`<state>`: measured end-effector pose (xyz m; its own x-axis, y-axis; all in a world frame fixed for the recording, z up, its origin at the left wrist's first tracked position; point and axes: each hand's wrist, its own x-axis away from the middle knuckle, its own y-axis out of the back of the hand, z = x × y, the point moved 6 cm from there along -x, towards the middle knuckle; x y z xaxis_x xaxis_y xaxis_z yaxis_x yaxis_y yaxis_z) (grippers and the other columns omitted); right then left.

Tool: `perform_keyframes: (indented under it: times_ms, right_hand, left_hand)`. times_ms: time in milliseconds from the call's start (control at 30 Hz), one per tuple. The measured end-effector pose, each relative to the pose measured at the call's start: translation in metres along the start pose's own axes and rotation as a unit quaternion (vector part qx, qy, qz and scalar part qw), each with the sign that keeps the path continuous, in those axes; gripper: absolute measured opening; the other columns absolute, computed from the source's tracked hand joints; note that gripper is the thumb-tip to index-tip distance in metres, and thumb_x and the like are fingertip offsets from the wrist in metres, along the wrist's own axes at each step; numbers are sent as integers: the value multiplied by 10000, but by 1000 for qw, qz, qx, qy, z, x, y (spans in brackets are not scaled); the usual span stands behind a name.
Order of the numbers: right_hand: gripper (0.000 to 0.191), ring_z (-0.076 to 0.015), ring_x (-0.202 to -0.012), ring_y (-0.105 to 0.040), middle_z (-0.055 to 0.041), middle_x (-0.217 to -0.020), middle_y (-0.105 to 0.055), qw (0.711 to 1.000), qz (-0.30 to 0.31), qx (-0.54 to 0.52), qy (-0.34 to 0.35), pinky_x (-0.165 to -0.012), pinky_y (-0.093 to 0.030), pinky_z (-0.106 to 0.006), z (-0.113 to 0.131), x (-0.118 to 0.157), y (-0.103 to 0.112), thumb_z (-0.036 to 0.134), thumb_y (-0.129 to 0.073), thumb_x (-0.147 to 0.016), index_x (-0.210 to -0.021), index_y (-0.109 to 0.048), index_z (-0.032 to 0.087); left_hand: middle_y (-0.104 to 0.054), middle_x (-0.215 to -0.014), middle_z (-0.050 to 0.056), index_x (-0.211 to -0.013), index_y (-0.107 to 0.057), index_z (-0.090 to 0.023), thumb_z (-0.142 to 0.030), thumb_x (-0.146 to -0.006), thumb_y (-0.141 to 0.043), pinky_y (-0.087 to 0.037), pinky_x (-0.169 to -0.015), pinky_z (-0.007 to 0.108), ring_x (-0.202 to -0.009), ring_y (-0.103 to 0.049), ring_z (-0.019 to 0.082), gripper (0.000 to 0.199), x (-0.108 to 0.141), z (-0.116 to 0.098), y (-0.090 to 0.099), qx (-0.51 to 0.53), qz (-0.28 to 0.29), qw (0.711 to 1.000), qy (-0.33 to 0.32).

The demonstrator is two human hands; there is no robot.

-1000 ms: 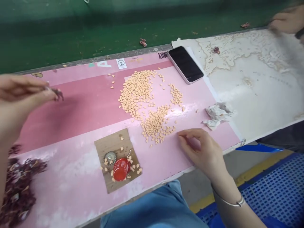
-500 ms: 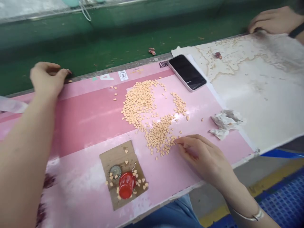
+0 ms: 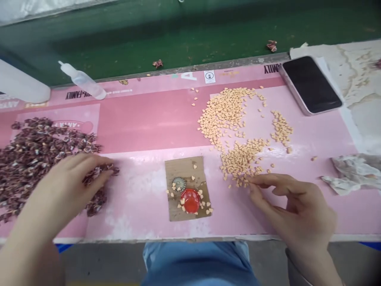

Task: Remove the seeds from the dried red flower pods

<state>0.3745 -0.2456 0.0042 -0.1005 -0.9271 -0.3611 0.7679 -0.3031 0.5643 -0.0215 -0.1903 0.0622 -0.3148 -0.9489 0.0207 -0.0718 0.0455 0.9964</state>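
While both hands are seen open, the left hand (image 3: pixel 70 186) is laid, fingers (image 3: pixel 98 171) loosely spread, on dark dried petals (image 3: pixel 38 159) left of the cardboard square (image 3: pixel 187 188), and the right hand (image 3: pixel 294 210) is set right of it, its spread fingers (image 3: pixel 262 180) just beside pale heart-shaped pieces (image 3: pixel 241 159).

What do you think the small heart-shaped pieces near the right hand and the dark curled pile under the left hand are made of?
The heart-shaped pieces look like a dry, matte, pale orange solid with crisp edges, but the view cannot settle it. The dark pile looks like dried plant matter, perhaps petals: dull maroon, crumpled flakes with paler edges.
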Motion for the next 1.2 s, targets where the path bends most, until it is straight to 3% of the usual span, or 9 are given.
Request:
perform_keyframes:
  times_ms: [167, 333, 500, 600, 767, 867, 967, 1067, 1200]
  right_hand:
    - [346, -164, -730, -797, 45, -826, -815, 988, 68, -44, 133, -618, -634, -267, 50, -17, -21, 65, -692, -927, -858, -441, 292]
    - [325, -140, -733, -789, 6, -853, -823, 970, 128, -77, 194, -671, -663, -238, 83, -9, -43, 6, -616, -972, -911, -451, 279]
    - [291, -148, -759, -778, -25, -875, -820, 962, 127, -71, 232, -710, -682, -258, 90, 1, -47, -5, -627, -983, -946, -508, 259]
    - [276, -147, -770, -763, -29, -892, -819, 960, 126, -54, 243, -710, -683, -266, 91, 1, -46, -7, -643, -984, -976, -536, 247]
    - [252, -149, -810, -758, -33, -916, -821, 954, 151, -48, 256, -718, -684, -284, 94, 1, -46, -2, -634, -988, -1005, -552, 236]
    - [275, -155, -832, -767, -28, -938, -826, 953, 158, -46, 254, -739, -685, -287, 93, 3, -47, -18, -640, -972, -996, -555, 243]
    - [302, -161, -827, -762, -31, -926, -832, 952, 152, -25, 263, -765, -687, -279, 94, 5, -47, -37, -677, -942, -964, -552, 237]
    - [308, -162, -809, -773, -30, -913, -838, 953, 150, -25, 261, -741, -697, -275, 96, 1, -44, -33, -677, -939, -942, -544, 245]
    - [386, -140, -709, -784, -2, -843, -836, 959, 166, -71, 218, -645, -686, -237, 102, -12, -40, -17, -660, -937, -804, -455, 282]
  left_hand:
    - [-774, -1212, 136, -1211, -734, -181, -409, -1108, -439, -561, -973, 402, -1102, -739, 301, 387, 41, 2, -28, -10, -10, 1000, 7]
    - [-767, -1154, 138, -1227, -745, -153, -318, -1130, -315, -562, -885, 372, -1021, -743, 277, 471, 43, -3, -33, -24, -48, 998, -38]
    - [-765, -1071, 132, -1025, -747, -163, -323, -1117, -449, -543, -912, 419, -966, -718, 295, 351, 29, -18, -30, -3, -62, 996, -59]
    - [-781, -1084, 112, -1032, -700, -171, -307, -1115, -481, -542, -960, 398, -1026, -725, 282, 270, 31, -26, -27, -1, -89, 994, -61]
    - [-758, -1035, 38, -1133, -679, -203, -233, -1079, -581, -551, -858, 260, -982, -736, 179, 116, 43, -31, -18, 83, -160, 984, 9]
    - [-712, -980, 7, -1033, -725, -246, -195, -1055, -622, -541, -859, 260, -941, -700, 154, 118, 46, -42, -14, 145, -212, 966, 17]
    - [-716, -992, -18, -1066, -784, -310, -206, -1031, -674, -561, -873, 263, -955, -699, 145, 155, 47, -54, -18, 232, -228, 945, 46]
    - [-731, -1044, -25, -1135, -815, -376, -199, -1008, -701, -606, -899, 270, -1017, -721, 158, 245, 50, -66, -23, 322, -218, 918, 75]
    - [-757, -1087, -22, -1285, -778, -448, -181, -1034, -659, -626, -855, 228, -980, -740, 141, 386, 54, -88, -30, 446, -120, 882, 95]
